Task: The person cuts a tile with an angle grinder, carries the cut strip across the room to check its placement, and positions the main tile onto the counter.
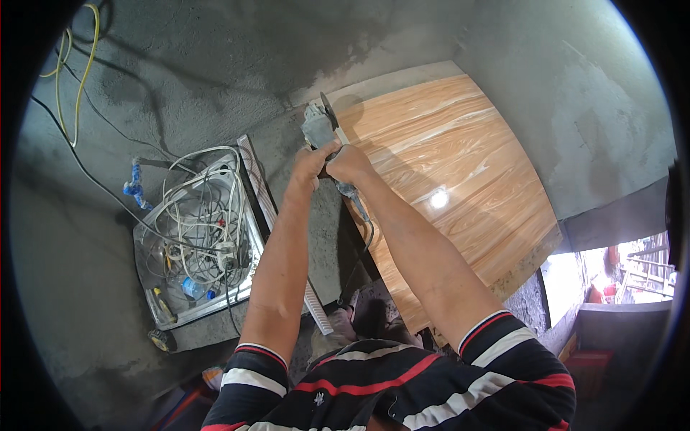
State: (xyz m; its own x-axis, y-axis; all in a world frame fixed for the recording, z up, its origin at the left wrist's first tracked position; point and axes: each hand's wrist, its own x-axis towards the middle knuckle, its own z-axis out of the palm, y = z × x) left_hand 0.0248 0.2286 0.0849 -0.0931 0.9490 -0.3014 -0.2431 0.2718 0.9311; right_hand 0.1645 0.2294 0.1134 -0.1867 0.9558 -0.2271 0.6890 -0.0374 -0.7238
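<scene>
My left hand (312, 164) and my right hand (348, 164) are closed side by side on a dusty grey angle grinder (318, 126). Its dark disc (327, 105) stands edge-on at the upper left border of a glossy, wood-patterned tile board (445, 151); whether it touches the board cannot be told. The tool's cord (370, 233) hangs down below my right hand along the board's left edge. A long pale ridged strip (315, 309) lies left of the board, passing under my left forearm.
A metal sink (172, 316) holds tangled cables (208, 201) and a plastic bottle (195, 289). Left of it is a blue-wrapped pipe fitting (135, 188); yellow cable loops (88, 72) hang at the upper left. Grey walls (560, 108) surround the counter, with a bright opening (640, 269) at right.
</scene>
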